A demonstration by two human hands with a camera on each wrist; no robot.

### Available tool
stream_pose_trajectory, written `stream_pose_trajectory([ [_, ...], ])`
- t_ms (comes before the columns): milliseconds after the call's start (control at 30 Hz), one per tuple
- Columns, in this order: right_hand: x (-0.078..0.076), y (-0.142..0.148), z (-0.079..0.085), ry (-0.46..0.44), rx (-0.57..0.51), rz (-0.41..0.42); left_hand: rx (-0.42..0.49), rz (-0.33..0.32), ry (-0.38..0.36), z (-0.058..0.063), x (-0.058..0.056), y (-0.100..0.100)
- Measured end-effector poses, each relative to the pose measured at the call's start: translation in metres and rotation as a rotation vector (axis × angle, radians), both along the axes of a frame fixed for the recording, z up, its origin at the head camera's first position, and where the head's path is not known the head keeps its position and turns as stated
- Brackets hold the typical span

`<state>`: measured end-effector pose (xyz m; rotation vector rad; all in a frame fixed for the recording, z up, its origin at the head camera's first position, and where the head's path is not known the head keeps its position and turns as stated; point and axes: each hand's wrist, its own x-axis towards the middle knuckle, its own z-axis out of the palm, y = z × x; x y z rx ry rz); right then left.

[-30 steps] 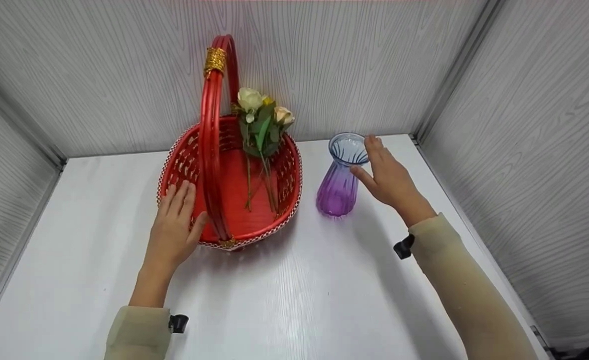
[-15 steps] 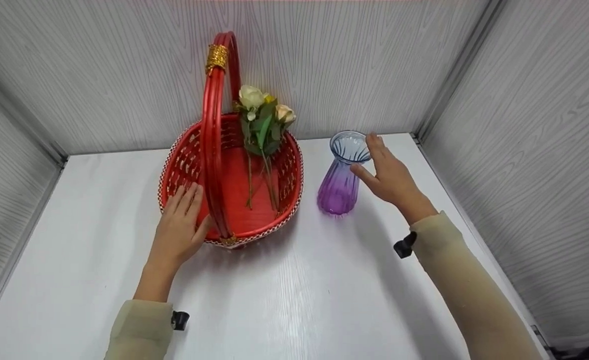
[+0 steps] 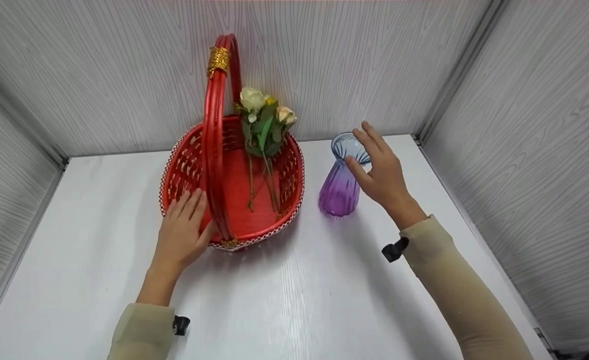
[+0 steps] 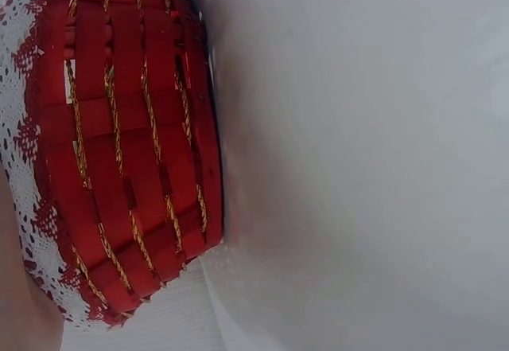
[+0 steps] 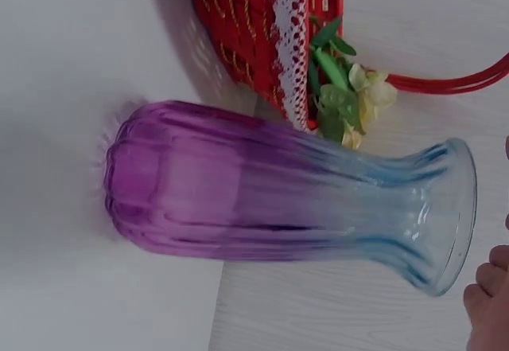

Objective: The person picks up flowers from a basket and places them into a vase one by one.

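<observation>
Two empty grips. Holds the right hand point(image 3: 382, 175), fingers apart, just beside the upright purple-blue vase point(image 3: 339, 192) on the white table point(image 3: 284, 310). Lays the left hand point(image 3: 181, 234), fingers extended, over the near-left edge of the red basket point(image 3: 237, 182) with flowers point(image 3: 263, 129) inside.

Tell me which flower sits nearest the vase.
The peach rose, rightmost in the head view, closest to the vase; the white rose and yellow flower lie farther left.
</observation>
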<state>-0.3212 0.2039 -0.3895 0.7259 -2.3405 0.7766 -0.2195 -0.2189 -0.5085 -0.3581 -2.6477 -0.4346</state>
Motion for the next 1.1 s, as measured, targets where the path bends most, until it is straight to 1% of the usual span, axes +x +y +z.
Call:
stream_pose_trajectory([
  [67, 0.003, -0.013, 0.002, 0.107, -0.075, 0.056, -0.003, 0.001, 0.001, -0.001, 0.001, 0.0],
  [100, 0.005, -0.02, 0.003, 0.14, -0.11, 0.088, -0.006, 0.003, 0.003, -0.001, 0.001, 0.0],
  [167, 0.008, -0.034, 0.004, 0.157, -0.177, 0.148, -0.006, 0.003, 0.007, -0.002, 0.001, 0.0],
  [233, 0.011, -0.047, 0.004, 0.127, -0.23, 0.2, -0.002, 0.003, 0.008, -0.002, 0.0, 0.001],
  [367, 0.013, -0.071, -0.004, -0.02, -0.333, 0.274, 0.0, 0.006, 0.004, -0.003, -0.002, 0.002],
  [467, 0.011, -0.086, -0.014, -0.146, -0.393, 0.302, 0.0, 0.013, -0.004, -0.003, -0.002, 0.003],
  [533, 0.009, -0.094, -0.022, -0.231, -0.421, 0.299, -0.001, 0.018, -0.006, -0.003, -0.002, 0.003],
  [700, 0.004, -0.114, -0.039, -0.437, -0.478, 0.258, -0.002, 0.023, -0.007, -0.001, 0.0, 0.003],
  [767, 0.001, -0.12, -0.045, -0.504, -0.505, 0.247, -0.003, 0.025, -0.012, 0.0, 0.001, 0.004],
  [900, -0.004, -0.133, -0.053, -0.606, -0.552, 0.238, -0.006, 0.027, -0.018, 0.0, 0.0, 0.004],
  [1100, -0.01, -0.157, -0.057, -0.741, -0.601, 0.242, -0.004, 0.031, -0.015, 0.0, 0.0, 0.001],
])
